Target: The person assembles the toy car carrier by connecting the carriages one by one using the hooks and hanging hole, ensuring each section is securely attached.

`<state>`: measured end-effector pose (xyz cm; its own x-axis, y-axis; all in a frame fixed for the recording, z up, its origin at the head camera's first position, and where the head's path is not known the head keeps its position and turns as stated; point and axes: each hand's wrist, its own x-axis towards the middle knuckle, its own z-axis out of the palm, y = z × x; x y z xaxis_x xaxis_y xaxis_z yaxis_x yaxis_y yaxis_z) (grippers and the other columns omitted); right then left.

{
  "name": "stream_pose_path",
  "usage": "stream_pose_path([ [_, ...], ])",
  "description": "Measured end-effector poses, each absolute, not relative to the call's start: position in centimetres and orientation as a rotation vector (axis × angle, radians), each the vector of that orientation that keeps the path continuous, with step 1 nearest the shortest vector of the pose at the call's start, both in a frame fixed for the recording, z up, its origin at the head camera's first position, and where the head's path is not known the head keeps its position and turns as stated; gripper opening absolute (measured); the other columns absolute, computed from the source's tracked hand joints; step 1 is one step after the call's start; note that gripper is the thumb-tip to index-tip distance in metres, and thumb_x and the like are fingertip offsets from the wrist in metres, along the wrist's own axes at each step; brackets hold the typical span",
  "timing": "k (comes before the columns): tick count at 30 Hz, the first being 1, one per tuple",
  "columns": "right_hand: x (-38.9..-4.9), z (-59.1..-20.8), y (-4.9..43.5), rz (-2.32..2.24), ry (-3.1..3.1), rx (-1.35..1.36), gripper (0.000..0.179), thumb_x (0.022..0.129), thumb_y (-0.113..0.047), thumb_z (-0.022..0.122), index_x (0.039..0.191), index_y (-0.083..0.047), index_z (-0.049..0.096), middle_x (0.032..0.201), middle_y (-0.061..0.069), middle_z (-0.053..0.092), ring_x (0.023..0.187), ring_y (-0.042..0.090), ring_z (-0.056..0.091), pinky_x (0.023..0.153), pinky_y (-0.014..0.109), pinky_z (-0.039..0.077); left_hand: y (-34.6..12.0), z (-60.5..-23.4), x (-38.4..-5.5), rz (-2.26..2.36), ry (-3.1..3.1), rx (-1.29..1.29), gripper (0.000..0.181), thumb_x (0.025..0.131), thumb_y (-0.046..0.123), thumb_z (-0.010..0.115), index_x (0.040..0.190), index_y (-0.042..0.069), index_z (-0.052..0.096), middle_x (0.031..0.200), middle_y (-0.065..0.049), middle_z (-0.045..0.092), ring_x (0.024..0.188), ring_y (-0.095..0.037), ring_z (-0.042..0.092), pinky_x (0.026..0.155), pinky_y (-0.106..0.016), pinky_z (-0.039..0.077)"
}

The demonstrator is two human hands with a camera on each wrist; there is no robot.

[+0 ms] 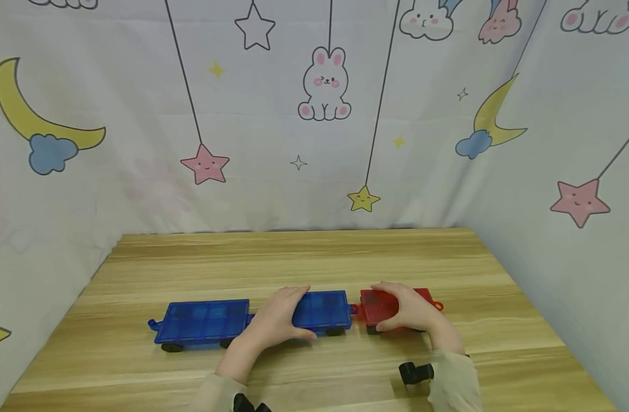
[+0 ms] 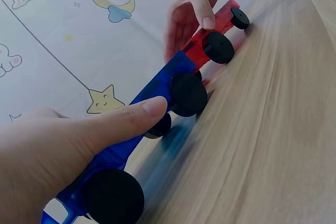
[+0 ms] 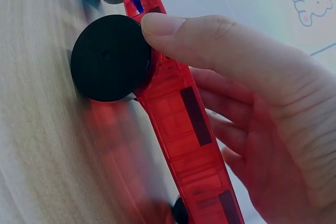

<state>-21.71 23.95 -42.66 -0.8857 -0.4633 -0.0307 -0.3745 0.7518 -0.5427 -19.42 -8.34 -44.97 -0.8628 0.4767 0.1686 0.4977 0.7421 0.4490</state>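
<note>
Three flat toy train cars stand in a row on black wheels. Across the middle blue car my left hand grips, thumb along its near side and fingers over the far edge. My right hand holds the red car at the right end, its thumb close above a black wheel in the right wrist view. A blue hook meets the red car's end between the two hands. Behind my left hand, another blue car continues the row to the left, its outer hook free.
The row sits on a wood-grain table, bounded at the back and sides by a white printed cloth. At the red car's right end a red loop sticks out. Black wrist devices sit near both sleeves.
</note>
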Motion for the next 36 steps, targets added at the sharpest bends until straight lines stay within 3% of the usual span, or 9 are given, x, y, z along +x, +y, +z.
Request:
stream_pose_path([
  [13,-21.5,-42.5,23.7,-0.871,2.794,-0.590,0.096,0.066,-0.044,0.087,0.146,-0.009,0.046,0.149,0.018,0.044,0.135,0.042,0.040,0.102,0.062,0.042,-9.2,-44.3,-19.2,-0.868,-2.907,-0.833,0.101,0.069,0.052,0.084,0.148,0.007,0.042,0.147,-0.012,0.049,0.136,-0.036,0.045,0.109,-0.054,0.039],
  [20,-21.3,-41.9,22.3,-0.916,2.805,-0.633,0.098,0.069,-0.038,0.087,0.149,-0.005,0.040,0.150,0.015,0.044,0.137,0.040,0.040,0.107,0.062,0.037,-10.9,-43.5,-19.3,-1.020,-2.941,-0.805,0.101,0.069,0.049,0.085,0.150,0.010,0.040,0.152,-0.014,0.042,0.141,-0.037,0.038,0.111,-0.058,0.035],
  [29,-21.2,-41.6,19.1,-0.921,2.793,-0.776,0.098,0.069,-0.038,0.088,0.147,-0.002,0.041,0.149,0.016,0.046,0.138,0.038,0.041,0.109,0.058,0.037,-13.9,-43.2,-19.5,-1.131,-2.984,-0.725,0.116,0.063,0.046,0.090,0.154,0.006,0.030,0.158,-0.020,0.028,0.146,-0.042,0.025,0.111,-0.063,0.030],
  [32,-21.1,-41.7,17.9,-0.914,2.776,-0.817,0.093,0.072,-0.037,0.086,0.147,-0.002,0.042,0.148,0.017,0.047,0.137,0.038,0.042,0.109,0.058,0.037,-15.2,-43.0,-19.5,-1.103,-3.010,-0.681,0.120,0.060,0.045,0.092,0.152,0.001,0.030,0.157,-0.025,0.029,0.145,-0.047,0.024,0.109,-0.066,0.030],
  [36,-21.0,-42.0,16.6,-0.922,2.725,-0.868,0.088,0.075,-0.036,0.084,0.146,-0.003,0.044,0.147,0.016,0.047,0.136,0.037,0.044,0.107,0.057,0.040,-17.0,-42.7,-19.4,-1.078,-3.041,-0.655,0.115,0.058,0.041,0.094,0.148,-0.002,0.037,0.149,-0.025,0.041,0.138,-0.049,0.034,0.104,-0.066,0.037],
])
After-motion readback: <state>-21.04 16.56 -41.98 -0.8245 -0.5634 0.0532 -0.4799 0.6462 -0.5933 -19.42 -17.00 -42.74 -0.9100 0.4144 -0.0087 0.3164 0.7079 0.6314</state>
